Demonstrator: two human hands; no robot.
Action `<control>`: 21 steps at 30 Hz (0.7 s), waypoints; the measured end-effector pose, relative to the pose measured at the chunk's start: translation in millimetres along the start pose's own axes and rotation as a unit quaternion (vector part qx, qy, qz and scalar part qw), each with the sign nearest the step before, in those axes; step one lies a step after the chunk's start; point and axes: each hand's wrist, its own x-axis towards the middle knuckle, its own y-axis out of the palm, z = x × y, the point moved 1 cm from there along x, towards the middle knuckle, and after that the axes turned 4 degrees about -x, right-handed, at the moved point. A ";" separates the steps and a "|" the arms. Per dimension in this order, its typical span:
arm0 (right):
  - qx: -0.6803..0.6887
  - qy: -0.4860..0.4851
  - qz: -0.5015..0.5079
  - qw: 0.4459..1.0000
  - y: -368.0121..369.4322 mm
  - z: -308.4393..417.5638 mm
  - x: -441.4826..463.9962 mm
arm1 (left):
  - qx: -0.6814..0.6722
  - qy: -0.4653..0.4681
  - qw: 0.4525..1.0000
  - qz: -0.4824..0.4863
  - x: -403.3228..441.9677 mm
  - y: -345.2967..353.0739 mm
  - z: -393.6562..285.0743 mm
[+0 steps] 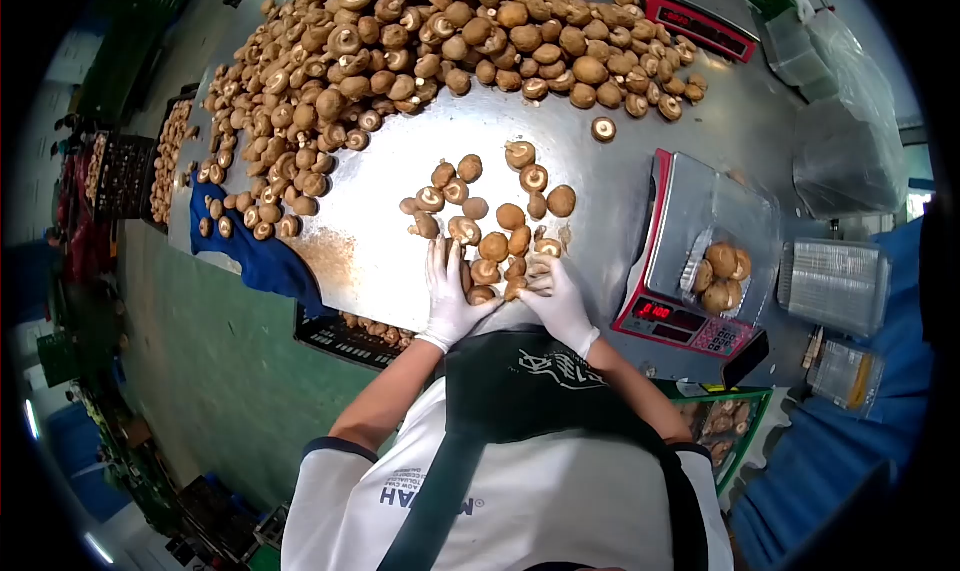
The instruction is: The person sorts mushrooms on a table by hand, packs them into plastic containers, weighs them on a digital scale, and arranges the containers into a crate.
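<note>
My left hand [452,299], in a white glove, rests at the table's near edge with its fingers stretched out along the left side of a small group of shiitake mushrooms [493,246]. Its thumb points toward a mushroom [481,295] close to the palm. Opposite it, my right hand [560,299], also gloved in white, has its thumb and fingers closed around a small brown mushroom [515,288]. More loose mushrooms [475,208] lie just beyond both hands, some cap up and some stem up.
A large mushroom heap [400,51] covers the table's far side. To my right, a red-framed scale [690,336] carries a clear plastic box [755,231] holding several mushrooms. Stacked clear boxes [835,286] stand beyond it. A blue cloth [255,261] hangs over the left edge.
</note>
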 end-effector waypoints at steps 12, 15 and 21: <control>-0.194 -0.016 -0.117 0.974 -72.1 29.3 95.3 | -0.207 -0.076 0.936 -0.275 115.4 -24.0 63.4; -0.263 -0.113 -0.162 0.944 -73.4 27.6 137.7 | -0.022 -0.086 0.963 -0.255 150.6 -44.6 76.1; -0.350 -0.105 -0.045 0.930 -60.6 65.7 199.1 | 0.085 -0.161 0.955 -0.233 192.3 -56.9 123.7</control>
